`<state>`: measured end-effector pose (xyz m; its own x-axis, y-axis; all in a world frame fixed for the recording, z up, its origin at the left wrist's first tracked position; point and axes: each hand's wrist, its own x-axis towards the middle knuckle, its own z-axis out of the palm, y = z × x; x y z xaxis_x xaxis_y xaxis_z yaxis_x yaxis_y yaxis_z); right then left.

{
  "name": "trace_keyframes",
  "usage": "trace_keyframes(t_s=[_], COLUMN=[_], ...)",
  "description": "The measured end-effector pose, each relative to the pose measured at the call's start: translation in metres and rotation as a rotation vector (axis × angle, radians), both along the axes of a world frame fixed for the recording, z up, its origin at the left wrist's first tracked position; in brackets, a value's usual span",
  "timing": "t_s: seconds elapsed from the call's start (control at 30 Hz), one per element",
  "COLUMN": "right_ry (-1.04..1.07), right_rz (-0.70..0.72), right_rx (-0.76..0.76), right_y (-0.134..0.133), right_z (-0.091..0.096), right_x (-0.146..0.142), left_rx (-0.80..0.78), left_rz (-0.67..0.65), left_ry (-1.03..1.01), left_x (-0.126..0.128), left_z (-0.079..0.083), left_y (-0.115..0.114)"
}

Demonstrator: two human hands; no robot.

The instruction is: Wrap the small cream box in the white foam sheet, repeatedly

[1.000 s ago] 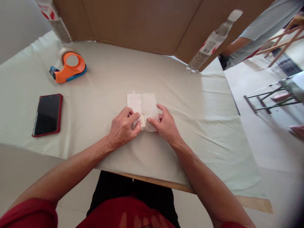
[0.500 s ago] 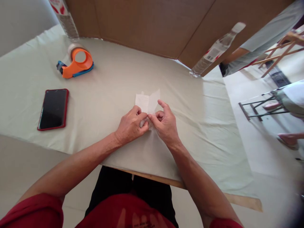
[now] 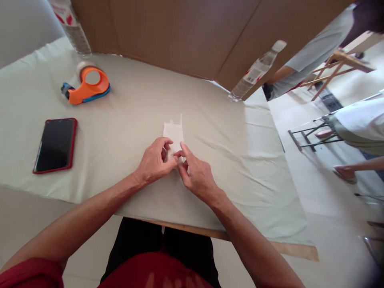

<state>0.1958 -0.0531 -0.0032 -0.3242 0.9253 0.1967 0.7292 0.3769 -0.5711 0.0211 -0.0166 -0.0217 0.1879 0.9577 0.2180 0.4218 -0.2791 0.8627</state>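
Note:
A small white folded piece of paper (image 3: 173, 134) lies on the cloth in front of me, its far edge ragged and a thin flap standing up at its right. My left hand (image 3: 156, 161) is curled at its near left side, the thumb pressing on the near end. From the right, my right hand (image 3: 196, 172) meets it, with thumb and fingers closed on the near right edge. Both hands' fingertips almost touch. The near end of the paper is mostly covered by my fingers.
Left of my hands lies a phone (image 3: 56, 146) in a red case. Behind it sits an orange tape dispenser (image 3: 90, 88). Water bottles (image 3: 255, 72) stand at a brown cardboard panel (image 3: 180, 36). Other people (image 3: 357, 124) are beyond the table's right side.
The paper's right panel has folded inward to the left, so the sheet now looks narrower. My right hand has moved left and turned over the paper. The whole view has shifted slightly.

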Motion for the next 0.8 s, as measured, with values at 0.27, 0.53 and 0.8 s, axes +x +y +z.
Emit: trace_keyframes(t_s=[0.27,0.53,0.8], right_ry=[0.347,0.243,0.152], right_rz=[-0.02,-0.007,0.09], right_rx=[-0.133,0.037,-0.036], right_y=[0.021,0.066,0.083], right_z=[0.003,-0.017,-0.026], right_x=[0.024,0.026,0.02], left_rx=[0.093,0.25,0.496], left_rz=[0.031,0.019,-0.126], left_ry=[0.091,0.263,0.492], left_x=[0.007,0.006,0.003], left_z=[-0.003,0.0,0.003], left_y=[-0.003,-0.006,-0.003])
